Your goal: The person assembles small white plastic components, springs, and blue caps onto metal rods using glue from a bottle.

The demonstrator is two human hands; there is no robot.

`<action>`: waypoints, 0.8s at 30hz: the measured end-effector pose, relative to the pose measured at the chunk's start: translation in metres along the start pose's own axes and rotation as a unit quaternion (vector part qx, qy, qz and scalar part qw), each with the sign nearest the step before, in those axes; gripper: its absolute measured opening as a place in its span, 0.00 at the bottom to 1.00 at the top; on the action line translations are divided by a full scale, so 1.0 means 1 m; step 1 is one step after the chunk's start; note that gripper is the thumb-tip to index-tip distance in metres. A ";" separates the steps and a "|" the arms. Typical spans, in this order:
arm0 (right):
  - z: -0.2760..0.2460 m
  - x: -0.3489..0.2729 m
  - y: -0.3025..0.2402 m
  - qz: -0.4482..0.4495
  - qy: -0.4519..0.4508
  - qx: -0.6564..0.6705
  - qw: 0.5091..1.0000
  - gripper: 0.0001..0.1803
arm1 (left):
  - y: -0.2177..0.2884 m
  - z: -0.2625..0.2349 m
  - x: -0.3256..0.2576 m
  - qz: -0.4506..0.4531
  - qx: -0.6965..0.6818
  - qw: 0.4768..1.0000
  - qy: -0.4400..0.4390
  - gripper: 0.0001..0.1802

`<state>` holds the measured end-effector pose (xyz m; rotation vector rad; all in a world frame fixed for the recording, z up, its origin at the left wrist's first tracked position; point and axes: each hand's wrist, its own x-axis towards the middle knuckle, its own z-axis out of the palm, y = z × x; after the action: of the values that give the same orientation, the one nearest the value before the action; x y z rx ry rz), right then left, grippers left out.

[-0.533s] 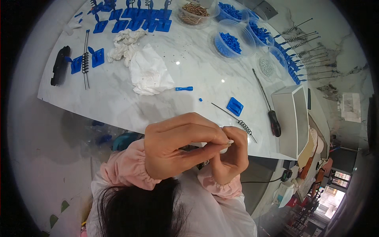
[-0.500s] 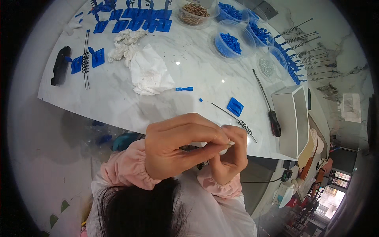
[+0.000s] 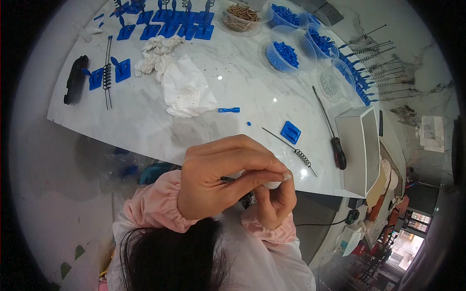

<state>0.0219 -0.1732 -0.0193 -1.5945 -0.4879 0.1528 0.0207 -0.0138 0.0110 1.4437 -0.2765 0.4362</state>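
Note:
My left hand (image 3: pixel 223 169) is closed in a pinch, its thumb and fingertips pressed on a small crumpled white piece (image 3: pixel 273 185), maybe tissue. Close against it, my right hand (image 3: pixel 279 201) curls its fingers round the same white piece from the other side. What else lies inside the fingers is hidden. Just beyond my hands on the table are a black wire spring with long straight ends (image 3: pixel 302 156), a blue square plate (image 3: pixel 291 132), a tiny blue cap (image 3: pixel 249 123) and a blue tube-shaped piece (image 3: pixel 229 110).
White crumpled tissue (image 3: pixel 187 92) lies mid-table. A screwdriver (image 3: pixel 337 150) rests by a white box (image 3: pixel 358 150) at right. Clear tubs hold copper-coloured pins (image 3: pixel 241 17) and small blue parts (image 3: pixel 284 54). Blue plates with springs (image 3: pixel 177 24) stand at far left, near a black tool (image 3: pixel 76 80).
My right hand has shifted slightly left and lower, and its fingers have moved round the white piece. My left fingertips have moved slightly right. The things on the table stay put.

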 end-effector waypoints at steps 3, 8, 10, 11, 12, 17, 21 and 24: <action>0.001 -0.001 0.002 0.023 -0.004 0.040 0.999 0.17 | 0.001 -0.001 0.000 -0.017 -0.014 1.000 0.004 0.12; 0.000 -0.003 0.010 0.008 -0.012 0.018 1.000 0.17 | -0.001 -0.003 0.000 -0.008 -0.017 1.000 -0.003 0.13; 0.000 -0.005 0.010 0.010 -0.011 0.011 1.000 0.17 | -0.001 -0.003 0.000 -0.001 -0.023 1.000 -0.001 0.13; 0.001 -0.007 0.009 0.023 -0.003 0.007 1.000 0.17 | -0.001 -0.004 0.000 -0.002 -0.020 1.000 -0.009 0.13; 0.001 -0.007 0.008 0.035 0.005 0.003 0.999 0.17 | 0.000 -0.004 0.000 -0.004 -0.016 1.000 -0.019 0.14; 0.001 -0.006 0.010 -0.006 0.002 -0.058 0.998 0.17 | -0.001 -0.006 0.000 0.011 0.003 1.000 -0.028 0.14; 0.002 -0.010 0.013 0.011 0.013 -0.056 0.998 0.19 | -0.002 -0.005 -0.001 0.029 0.022 0.999 -0.027 0.14; 0.004 -0.009 0.012 -0.004 0.005 -0.087 0.996 0.21 | -0.006 -0.001 -0.002 0.063 0.053 0.997 -0.012 0.13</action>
<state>0.0151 -0.1733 -0.0336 -1.7619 -0.5107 0.0975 0.0214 -0.0140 0.0041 1.5410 -0.3698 0.5426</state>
